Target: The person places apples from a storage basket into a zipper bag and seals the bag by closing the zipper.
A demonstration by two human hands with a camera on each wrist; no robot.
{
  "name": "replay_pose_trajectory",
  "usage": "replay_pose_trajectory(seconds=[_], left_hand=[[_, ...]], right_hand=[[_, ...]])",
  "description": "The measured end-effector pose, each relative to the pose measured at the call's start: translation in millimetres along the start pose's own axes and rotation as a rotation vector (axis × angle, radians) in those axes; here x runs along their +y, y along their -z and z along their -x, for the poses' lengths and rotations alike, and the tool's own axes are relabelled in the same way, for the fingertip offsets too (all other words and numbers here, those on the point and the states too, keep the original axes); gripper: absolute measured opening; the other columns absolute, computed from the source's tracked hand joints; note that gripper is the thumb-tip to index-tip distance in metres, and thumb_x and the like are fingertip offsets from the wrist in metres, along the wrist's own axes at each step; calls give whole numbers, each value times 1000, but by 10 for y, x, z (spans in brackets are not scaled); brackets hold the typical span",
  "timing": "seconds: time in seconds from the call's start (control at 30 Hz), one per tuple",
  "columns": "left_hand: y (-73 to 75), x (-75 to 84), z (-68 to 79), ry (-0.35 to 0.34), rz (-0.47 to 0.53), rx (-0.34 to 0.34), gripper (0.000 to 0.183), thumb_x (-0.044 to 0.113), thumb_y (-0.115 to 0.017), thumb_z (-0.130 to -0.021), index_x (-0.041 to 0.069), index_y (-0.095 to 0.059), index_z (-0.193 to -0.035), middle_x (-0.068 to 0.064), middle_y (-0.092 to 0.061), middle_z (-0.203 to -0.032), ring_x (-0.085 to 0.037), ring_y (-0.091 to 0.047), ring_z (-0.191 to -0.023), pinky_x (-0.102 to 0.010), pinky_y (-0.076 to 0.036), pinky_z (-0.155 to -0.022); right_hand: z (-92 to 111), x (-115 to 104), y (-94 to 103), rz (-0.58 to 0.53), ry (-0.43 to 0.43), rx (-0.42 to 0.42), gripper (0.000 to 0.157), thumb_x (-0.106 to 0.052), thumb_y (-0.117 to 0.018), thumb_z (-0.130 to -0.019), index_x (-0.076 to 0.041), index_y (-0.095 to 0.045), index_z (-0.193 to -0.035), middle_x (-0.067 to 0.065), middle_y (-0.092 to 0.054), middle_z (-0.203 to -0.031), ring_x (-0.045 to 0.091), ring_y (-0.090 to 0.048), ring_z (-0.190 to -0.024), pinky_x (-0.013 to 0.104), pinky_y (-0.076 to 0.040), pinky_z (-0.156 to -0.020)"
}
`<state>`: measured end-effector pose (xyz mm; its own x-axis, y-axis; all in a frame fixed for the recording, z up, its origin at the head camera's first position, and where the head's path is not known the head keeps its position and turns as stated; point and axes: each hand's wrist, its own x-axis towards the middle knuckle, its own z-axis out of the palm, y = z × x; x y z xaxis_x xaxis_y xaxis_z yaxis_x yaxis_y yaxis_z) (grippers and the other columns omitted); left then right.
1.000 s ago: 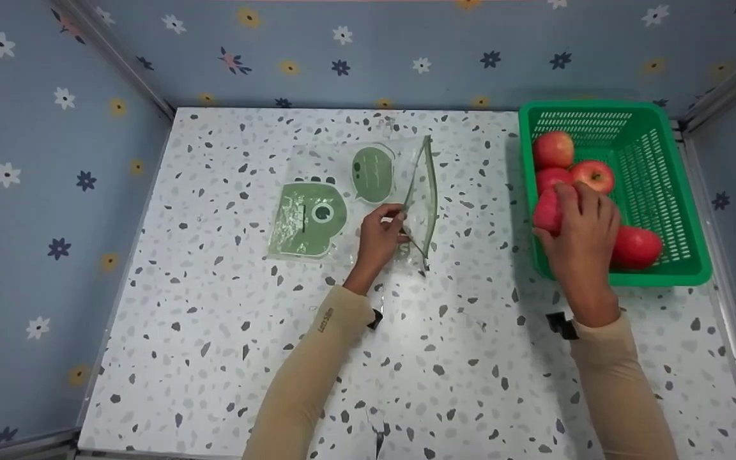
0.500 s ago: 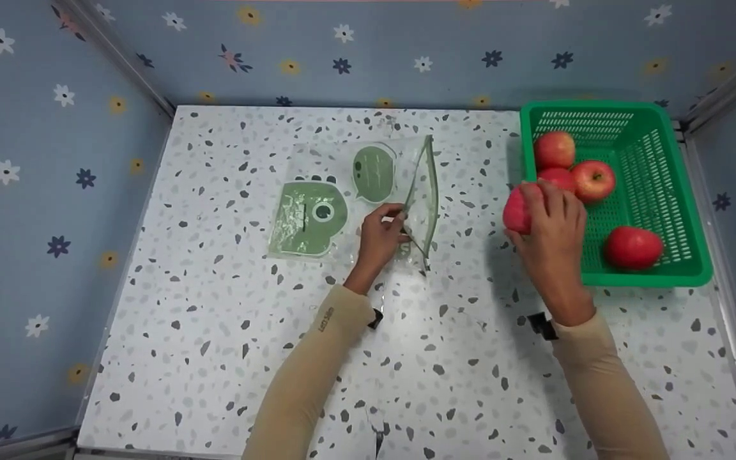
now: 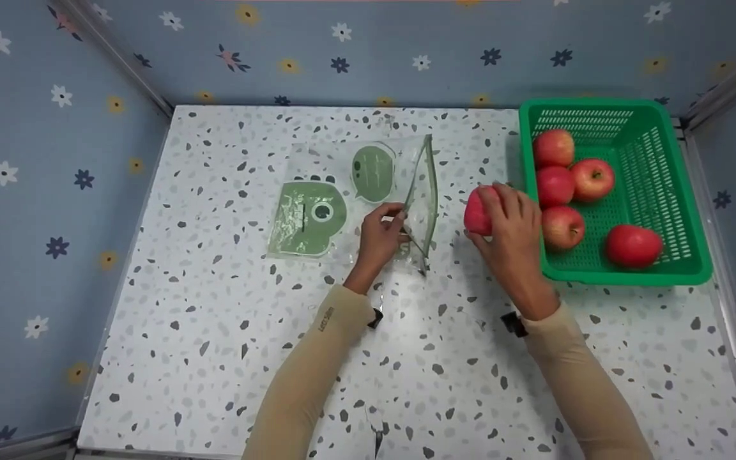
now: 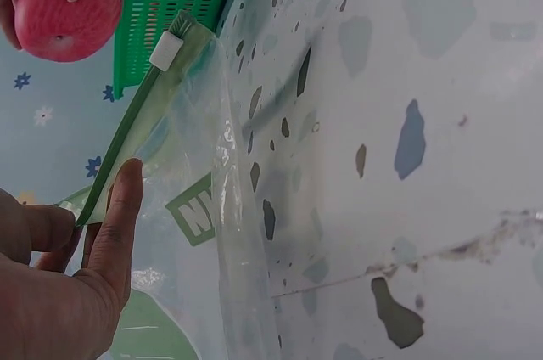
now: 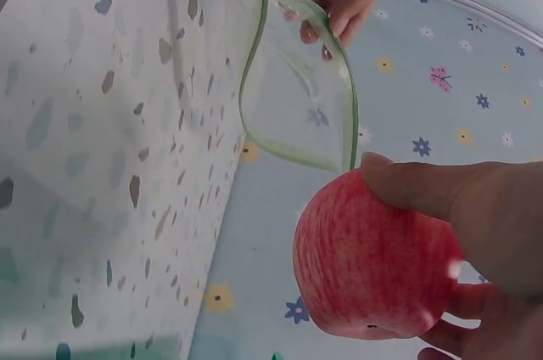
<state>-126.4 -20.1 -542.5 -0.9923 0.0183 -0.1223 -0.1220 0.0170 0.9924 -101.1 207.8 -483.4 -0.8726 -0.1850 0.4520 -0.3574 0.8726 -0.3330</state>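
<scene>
A clear zip bag [image 3: 317,220] with green cartoon prints lies on the speckled table, its mouth facing right. My left hand [image 3: 381,239] pinches the upper edge of that mouth; in the right wrist view the green-rimmed opening [image 5: 297,92] gapes. A white slider [image 4: 166,52] sits at one end of the zip in the left wrist view. My right hand [image 3: 512,243] grips a red apple [image 3: 478,211] between thumb and fingers, just right of the bag's mouth. The apple's far side is hidden by the fingers.
A green plastic basket [image 3: 687,236] stands at the right of the table with several red apples, among them one [image 3: 634,246] near its front. Blue flowered panels [image 3: 368,57] close off the back and both sides.
My right hand has lifted the apple out of the basket over its left rim and carried it left toward the bag. The left hand and bag stay in place.
</scene>
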Motion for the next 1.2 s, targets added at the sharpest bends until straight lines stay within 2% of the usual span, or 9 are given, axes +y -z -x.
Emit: replay_pose_trajectory(seconds=[0.4,0.67,0.9,1.2], left_hand=[[8,-6,13,-26,0,-10,23,1,-55,-108,-10,-65,-127,-18,-61,-110,-16,-65,-77,-33,-67,-73],[-12,10,15,-10,-42,3,24,2,-57,-108,-7,-66,-127,-19,-63,-114,-28,-72,-85,-32,-66,-73],[-23,4,4,12,-36,23,23,1,-58,-107,-8,-67,-125,-18,-64,-111,-20,-69,-80,-31,-66,-71],[-21,-17,-7,-14,-30,22,22,0,-58,-106,-8,-68,-123,-18,-65,-110,-15,-68,-77,-32,-66,-69]], right_hand=[[-20,-140,-209,-50,9,-70,78,-13,-97,-77,-7,-56,-143,22,-55,-148,43,-47,-135,61,-42,-113],[-16,-185,-304,-60,28,-91,82,-14,-98,-75,-5,-55,-144,21,-55,-147,43,-47,-134,61,-43,-113],[-38,-243,-404,-78,44,-109,81,-13,-97,-77,-4,-55,-146,21,-55,-148,43,-48,-134,62,-42,-114],[-67,-277,-546,-96,50,-142,83,-13,-96,-78,-2,-53,-148,21,-55,-150,43,-47,-136,62,-43,-115]])
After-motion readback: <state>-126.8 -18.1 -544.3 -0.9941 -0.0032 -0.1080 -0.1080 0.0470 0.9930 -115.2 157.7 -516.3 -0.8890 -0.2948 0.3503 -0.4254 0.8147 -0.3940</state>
